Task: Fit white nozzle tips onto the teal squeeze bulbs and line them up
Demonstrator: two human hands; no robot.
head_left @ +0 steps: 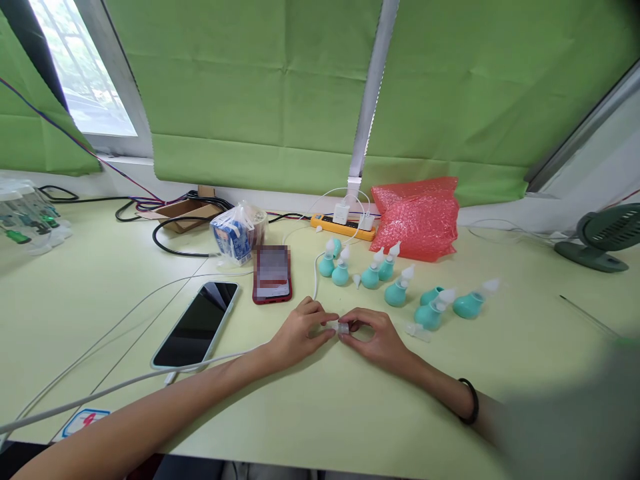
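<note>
My left hand (299, 335) pinches the narrow whitish end of a small translucent plastic nozzle piece (343, 328) between thumb and fingertips. At its wider, ring-like end my right hand (379, 341) grips with thumb and forefinger. The two hands meet just above the table, and the fingertips partly hide the piece. Beyond them stand several teal squeeze bulbs with whitish pointed tips, among them one bulb (395, 295) behind my right hand. Another teal bulb (430, 296) has no tip. A loose clear plastic piece (418, 332) lies right of my right hand, and a small white tip (357, 281) lies farther back.
Left of my hands lie a pale-cased phone (197, 327) and a red-cased phone (272, 275). A white cable (135, 381) crosses my left forearm. Farther back are a bagged box (233, 239), an orange power strip (343, 227), a red bubble-wrap bag (417, 220) and a green fan (607, 233).
</note>
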